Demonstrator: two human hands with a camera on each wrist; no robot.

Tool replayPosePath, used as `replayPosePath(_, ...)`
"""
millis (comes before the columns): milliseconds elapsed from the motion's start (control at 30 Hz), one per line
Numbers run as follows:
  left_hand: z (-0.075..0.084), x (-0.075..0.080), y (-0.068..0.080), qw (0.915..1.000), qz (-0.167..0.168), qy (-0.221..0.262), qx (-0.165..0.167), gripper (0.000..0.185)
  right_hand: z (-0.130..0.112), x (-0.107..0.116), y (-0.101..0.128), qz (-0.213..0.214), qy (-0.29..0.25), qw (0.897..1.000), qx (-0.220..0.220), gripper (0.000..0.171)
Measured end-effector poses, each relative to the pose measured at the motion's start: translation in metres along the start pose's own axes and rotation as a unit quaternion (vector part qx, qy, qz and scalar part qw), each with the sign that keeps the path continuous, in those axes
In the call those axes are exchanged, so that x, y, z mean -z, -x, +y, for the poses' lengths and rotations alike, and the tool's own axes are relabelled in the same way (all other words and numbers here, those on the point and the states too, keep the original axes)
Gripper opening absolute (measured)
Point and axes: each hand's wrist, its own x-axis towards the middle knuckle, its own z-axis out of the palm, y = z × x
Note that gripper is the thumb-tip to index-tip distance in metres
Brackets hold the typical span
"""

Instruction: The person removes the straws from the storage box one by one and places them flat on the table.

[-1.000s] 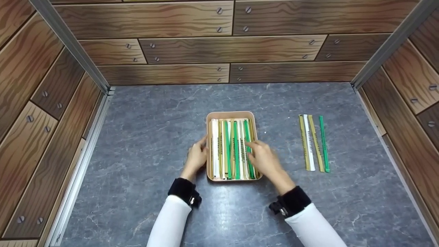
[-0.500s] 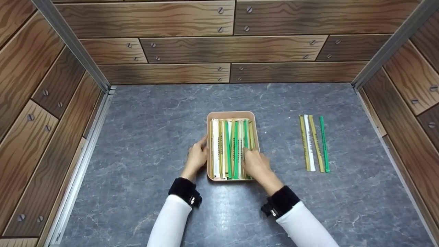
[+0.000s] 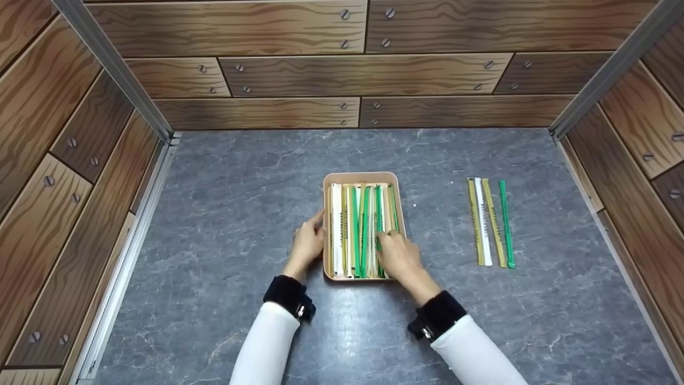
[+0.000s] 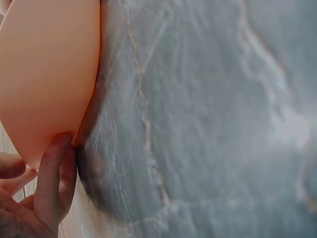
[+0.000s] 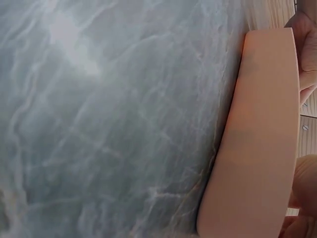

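Several slim wrapped straws, green, white and tan, lie lengthwise in a shallow beige-pink tray (image 3: 360, 177). My left hand (image 3: 308, 240) rests at the tray's left side; in the left wrist view its fingers (image 4: 54, 168) lie against the outer wall. Reaching over the right side, my right hand (image 3: 398, 254) has its fingers lowered among the straws, by a green straw (image 3: 379, 203). The fingertips are hidden behind the back of the hand, so I cannot tell whether they pinch a straw. In the right wrist view the tray wall (image 5: 252, 139) covers part of both hands.
Right of the tray, a tan straw (image 3: 475, 224), a white straw (image 3: 483, 224), a second tan straw (image 3: 494, 224) and a green straw (image 3: 507, 224) lie side by side on the grey marbled table (image 3: 240, 187). Wood-patterned panels (image 3: 299, 75) stand at the back and both sides.
My right hand has moved left and down from the tray's right edge into the straws. Straws near it have shifted and now lean differently. My left hand stays at the tray's side.
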Motion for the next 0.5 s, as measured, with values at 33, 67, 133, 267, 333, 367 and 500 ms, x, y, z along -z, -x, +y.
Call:
replayPosePath(33, 0.0, -0.0001, 0.0, 1.0, 0.0, 0.001, 0.0, 0.053, 0.0003, -0.0002, 0.0, 0.002, -0.003, 1.0, 0.001, 0.042)
replayPosePath(67, 0.0001, -0.0001, -0.0001, 1.0, 0.001, 0.0, 0.001, 0.053, 0.0004, -0.0001, 0.0002, 0.004, -0.008, 1.0, 0.002, 0.042)
replayPosePath(133, 0.0, -0.0003, -0.0002, 1.0, -0.001, 0.004, 0.002, 0.053, 0.0009, -0.0002, 0.0004, 0.006, -0.017, 1.0, 0.004, 0.043)
replayPosePath(267, 0.0004, -0.0002, -0.0002, 1.0, -0.004, 0.004, 0.004, 0.054, 0.0018, 0.0003, 0.0011, 0.006, -0.027, 1.0, 0.003, 0.041)
replayPosePath(333, 0.0004, -0.0002, -0.0001, 1.0, -0.004, 0.003, 0.003, 0.054, 0.0025, 0.0008, 0.0013, 0.007, -0.033, 0.999, 0.001, 0.04)
replayPosePath(367, 0.0005, -0.0001, 0.0002, 1.0, -0.004, 0.002, 0.002, 0.053, 0.0029, 0.0011, 0.0013, 0.008, -0.035, 0.999, 0.0, 0.038)
replayPosePath(500, 0.0011, 0.0001, 0.001, 1.0, 0.0, -0.003, -0.003, 0.052, 0.0039, 0.0013, 0.0005, 0.01, -0.047, 0.999, -0.001, 0.034)
